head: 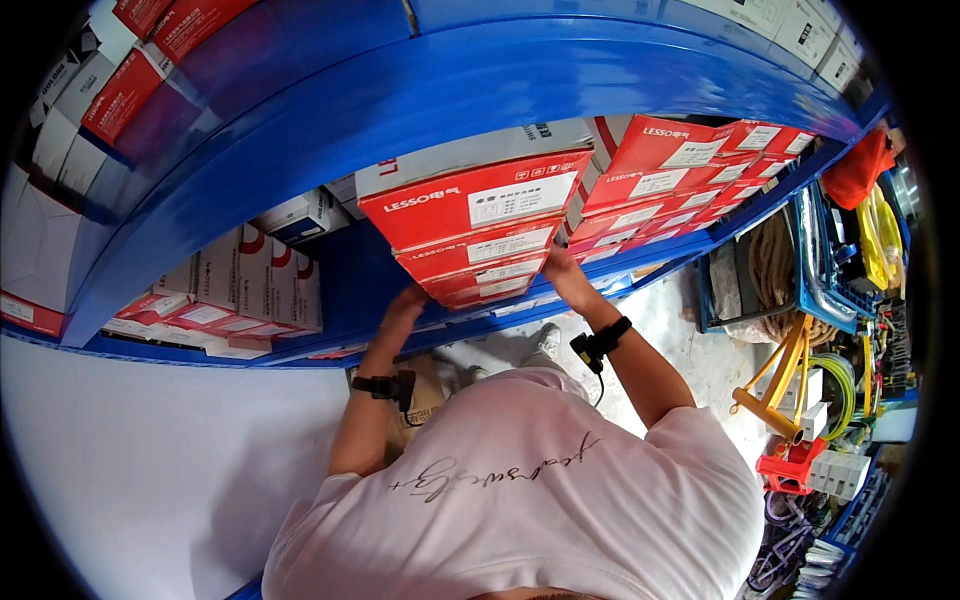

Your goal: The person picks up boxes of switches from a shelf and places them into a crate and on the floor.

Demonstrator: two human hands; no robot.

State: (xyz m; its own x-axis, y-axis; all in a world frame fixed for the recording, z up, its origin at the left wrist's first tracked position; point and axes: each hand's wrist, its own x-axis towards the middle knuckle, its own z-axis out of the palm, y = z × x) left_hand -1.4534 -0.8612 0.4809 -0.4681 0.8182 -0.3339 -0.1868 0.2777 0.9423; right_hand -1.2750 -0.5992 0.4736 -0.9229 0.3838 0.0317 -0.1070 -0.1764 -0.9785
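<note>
A stack of several red and white LESSO cardboard boxes (pixel 480 195) stands at the front of a blue metal shelf (pixel 360 251), leaning out towards the picture's middle. My left hand (pixel 406 304) is at the lower left side of the stack, somewhat blurred; whether it touches the boxes cannot be told. My right hand (pixel 561 271) is against the lower right side of the same stack, its fingertips partly hidden behind the box edges. Both wrists wear black straps with small devices.
More red LESSO boxes (pixel 645 180) are stacked close on the right, and white and red boxes (pixel 247 289) on the left. A blue shelf beam (pixel 450 75) crosses above. At the right are a blue crate (pixel 821 259) with rope and a yellow metal frame (pixel 780 375).
</note>
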